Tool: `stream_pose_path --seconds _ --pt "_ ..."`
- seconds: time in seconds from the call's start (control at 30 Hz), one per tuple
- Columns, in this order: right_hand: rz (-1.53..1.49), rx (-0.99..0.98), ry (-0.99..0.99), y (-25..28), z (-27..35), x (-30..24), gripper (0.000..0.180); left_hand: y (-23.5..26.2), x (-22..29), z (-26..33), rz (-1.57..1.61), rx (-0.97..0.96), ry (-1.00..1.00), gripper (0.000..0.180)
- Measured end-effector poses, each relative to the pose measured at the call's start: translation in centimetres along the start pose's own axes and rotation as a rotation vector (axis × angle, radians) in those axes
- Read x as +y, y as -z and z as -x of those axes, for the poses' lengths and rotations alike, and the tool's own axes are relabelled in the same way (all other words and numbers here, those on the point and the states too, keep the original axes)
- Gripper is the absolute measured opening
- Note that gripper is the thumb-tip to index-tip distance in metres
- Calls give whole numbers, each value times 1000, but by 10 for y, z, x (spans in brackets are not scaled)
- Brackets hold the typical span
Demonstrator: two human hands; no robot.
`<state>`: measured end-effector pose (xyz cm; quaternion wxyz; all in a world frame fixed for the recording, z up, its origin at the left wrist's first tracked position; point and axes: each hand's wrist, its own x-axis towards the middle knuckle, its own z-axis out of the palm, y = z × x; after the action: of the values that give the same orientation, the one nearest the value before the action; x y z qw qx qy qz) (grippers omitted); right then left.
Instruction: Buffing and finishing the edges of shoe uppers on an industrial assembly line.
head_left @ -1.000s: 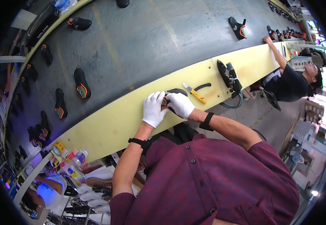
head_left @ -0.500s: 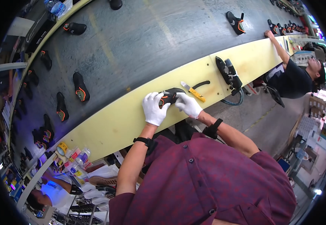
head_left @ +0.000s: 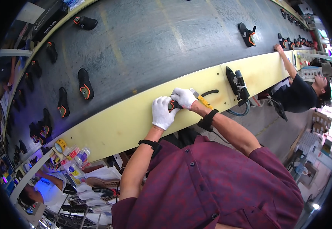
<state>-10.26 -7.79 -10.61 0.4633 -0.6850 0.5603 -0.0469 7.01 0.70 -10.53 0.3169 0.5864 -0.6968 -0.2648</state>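
A black shoe (head_left: 175, 106) with orange trim is held between my two hands over the pale yellow bench (head_left: 112, 126). Much of it is hidden behind the gloves. My left hand (head_left: 162, 113), in a white glove, grips its left side with curled fingers. From above, my right hand (head_left: 183, 97), also gloved in white, wraps its fingers over the far side of the shoe. Just right of that hand lies a yellow-handled utility knife (head_left: 204, 101), partly covered by it. A black curved strip (head_left: 210, 92) rests beside the knife.
A black hand tool with a hose (head_left: 238, 86) stands farther right on the bench. Beyond the bench, a grey conveyor belt (head_left: 143, 45) carries several shoes, such as one black shoe (head_left: 85, 84). Tape (head_left: 60, 145) and bottles sit at the left end. A co-worker (head_left: 303, 86) reaches to the belt.
My right hand has gone from the shoe's right end to its far side, nearer my left hand. The shoe is turned and more covered. Shoes on the belt have shifted in the picture.
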Motion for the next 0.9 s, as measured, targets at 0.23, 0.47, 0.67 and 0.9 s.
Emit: stream_pose_path --seconds 0.23,0.47,0.67,0.9 --pt "126 -287 -50 18 -32 -11 31 -3 3 -1 19 -11 132 64" --pt "261 -422 60 13 -53 -12 39 -4 -2 1 -26 -37 204 76" --pt "294 -315 84 9 -48 -3 39 7 6 -12 152 -149 430 123" --pt "-54 158 -56 10 -16 7 30 21 -8 18 -59 -83 335 124"
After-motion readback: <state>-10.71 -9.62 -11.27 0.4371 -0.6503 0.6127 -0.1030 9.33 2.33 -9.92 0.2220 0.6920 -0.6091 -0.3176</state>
